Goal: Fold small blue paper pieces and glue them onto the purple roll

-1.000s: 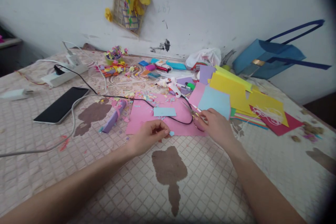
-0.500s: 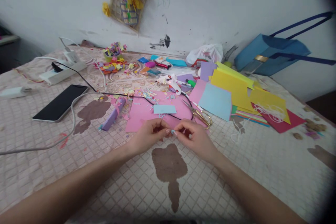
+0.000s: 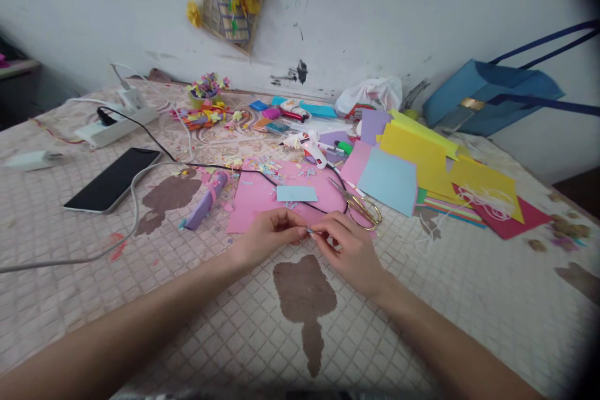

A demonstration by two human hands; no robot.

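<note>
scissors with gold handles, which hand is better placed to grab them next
The right hand, most likely: the scissors lie just beyond it, on its own side, while the left hand is farther off. Both hands pinch the small blue piece, so the right would let go first.
</note>
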